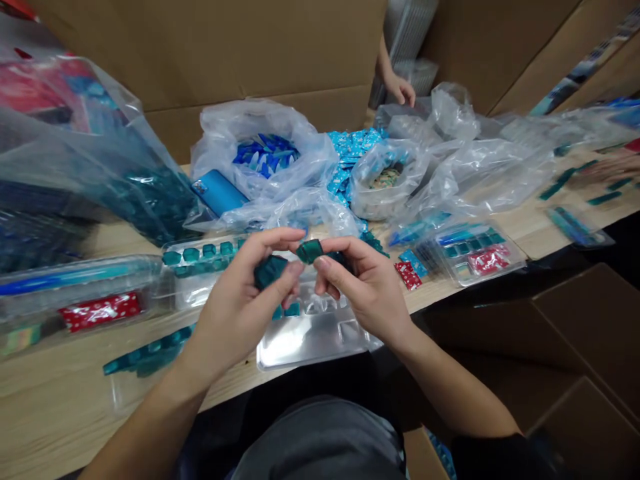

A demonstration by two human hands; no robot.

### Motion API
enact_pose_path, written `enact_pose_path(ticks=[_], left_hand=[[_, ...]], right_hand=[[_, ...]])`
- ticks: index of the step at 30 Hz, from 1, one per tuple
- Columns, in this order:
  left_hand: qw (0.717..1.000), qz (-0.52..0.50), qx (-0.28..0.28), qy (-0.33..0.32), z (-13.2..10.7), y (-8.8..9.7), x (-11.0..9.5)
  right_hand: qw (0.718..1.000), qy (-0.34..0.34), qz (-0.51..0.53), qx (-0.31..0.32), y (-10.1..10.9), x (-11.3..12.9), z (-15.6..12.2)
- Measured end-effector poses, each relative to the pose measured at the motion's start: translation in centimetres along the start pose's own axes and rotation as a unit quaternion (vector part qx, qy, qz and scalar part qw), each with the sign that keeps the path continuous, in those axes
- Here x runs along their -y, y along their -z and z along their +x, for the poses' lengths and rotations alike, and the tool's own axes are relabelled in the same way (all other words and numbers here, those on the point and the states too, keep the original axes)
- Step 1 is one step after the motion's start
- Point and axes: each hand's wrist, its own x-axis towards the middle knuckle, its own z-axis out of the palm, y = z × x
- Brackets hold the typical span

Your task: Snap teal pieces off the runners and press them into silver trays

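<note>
While both hands [305,280] meet, fingertips pinch a teal block [309,251].

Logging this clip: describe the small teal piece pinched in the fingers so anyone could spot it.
On the wooden table, find the clear plastic tray at the near edge; the left hand and right hand meet above it. The teal piece sits pinched between their fingers, lifted and brighter than the darker teal bundle in the left palm.
</note>
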Motion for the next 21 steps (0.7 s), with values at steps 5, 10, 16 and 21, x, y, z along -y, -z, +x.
enact_pose_path(ticks=[5,10,16,21], left_hand=[[0.963,-0.215,0.005,0.165,0.8,0.5,1.3],[0.997,0.017,-0.060,-0.040,-0.9,-0.1,1.1],[0.995,0.066,-0.057,-0.049,-2.1,-0.3,0.7],[0.999,0.019,-0.043,-0.020,-2.5,0.2,1.0]], right_hand=[[0.998,0.035,-0.044,-0.002,0.1,-0.2,-0.1],[0.997,0.025,-0.073,-0.010,-0.2,-0.2,-0.5],[0.995,0.053,-0.079,-0.030,-0.9,-0.1,-1.2],[0.987,0.114,-0.113,-0.020,-0.9,0.2,-1.5]])
